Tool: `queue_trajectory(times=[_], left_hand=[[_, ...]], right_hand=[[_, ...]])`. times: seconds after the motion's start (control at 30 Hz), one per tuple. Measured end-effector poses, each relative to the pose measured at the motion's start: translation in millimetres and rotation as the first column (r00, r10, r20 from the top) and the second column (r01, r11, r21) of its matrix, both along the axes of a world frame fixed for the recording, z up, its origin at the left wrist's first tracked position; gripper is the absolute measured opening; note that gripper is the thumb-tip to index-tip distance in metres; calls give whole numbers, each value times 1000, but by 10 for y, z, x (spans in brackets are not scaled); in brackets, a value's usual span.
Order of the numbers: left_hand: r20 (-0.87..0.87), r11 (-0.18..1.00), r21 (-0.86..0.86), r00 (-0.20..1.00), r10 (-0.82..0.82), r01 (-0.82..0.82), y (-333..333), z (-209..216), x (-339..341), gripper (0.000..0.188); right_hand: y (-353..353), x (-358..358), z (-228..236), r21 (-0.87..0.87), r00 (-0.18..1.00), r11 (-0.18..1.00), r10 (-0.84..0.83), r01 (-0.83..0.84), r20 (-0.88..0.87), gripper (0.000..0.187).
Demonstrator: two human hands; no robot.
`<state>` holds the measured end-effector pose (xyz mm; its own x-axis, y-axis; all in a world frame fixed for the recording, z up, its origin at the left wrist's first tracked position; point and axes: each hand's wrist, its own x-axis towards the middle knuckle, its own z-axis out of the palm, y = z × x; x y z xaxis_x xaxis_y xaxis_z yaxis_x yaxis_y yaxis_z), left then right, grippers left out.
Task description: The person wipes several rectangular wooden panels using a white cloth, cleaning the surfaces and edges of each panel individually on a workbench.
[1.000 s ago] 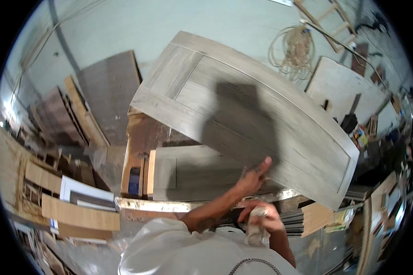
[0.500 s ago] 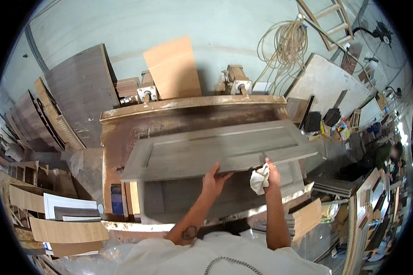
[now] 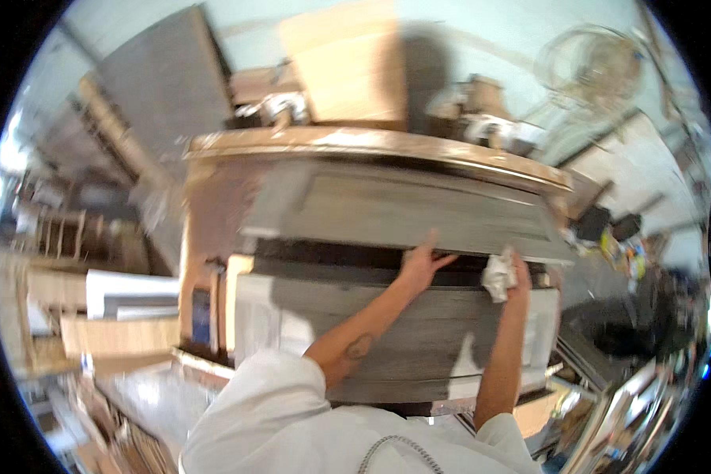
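Note:
A long grey door panel (image 3: 419,209) with a recessed middle lies across the far half of the worktable (image 3: 213,205). At its near edge, my left hand (image 3: 420,267) has the thumb over the top and the fingers stretched below, holding the edge. My right hand (image 3: 519,278) is closed on a crumpled white cloth (image 3: 498,276), beside the same edge farther right; its thumb reaches up to the panel. A second grey panel (image 3: 387,336) lies nearer me, below my forearms. Between the two panels is a dark gap. Motion smears the picture.
A raised wooden rail (image 3: 371,146) runs along the table's far side, with a tan board (image 3: 344,63) leaning behind it. A dark blue object (image 3: 201,312) sits at the left. Wooden sheets (image 3: 118,336) are stacked left; a coiled hose (image 3: 596,59) hangs far right.
The far panel, tilted and overlapping the near one before, now lies farther away, uncovering more of the near panel. Both hands have moved away from me with it. The view has shifted too.

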<state>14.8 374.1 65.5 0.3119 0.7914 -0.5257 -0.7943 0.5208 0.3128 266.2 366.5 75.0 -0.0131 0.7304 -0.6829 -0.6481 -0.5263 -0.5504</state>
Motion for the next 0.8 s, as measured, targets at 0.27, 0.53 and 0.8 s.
queue_trajectory(times=[0.27,0.53,0.8], left_hand=[[-400,820,121,784,-475,559,-129,611,-748,55],[-805,971,-18,-579,127,238,846,-595,-2184,77],[-788,971,-237,-584,-195,-4,799,-735,-2239,102]], right_hand=[[-111,336,328,-19,603,925,263,-381,753,37],[1169,1731,-730,-443,-511,850,257,-284,821,42],[1102,2220,-1487,-503,-571,826,293,-253,767,61]])
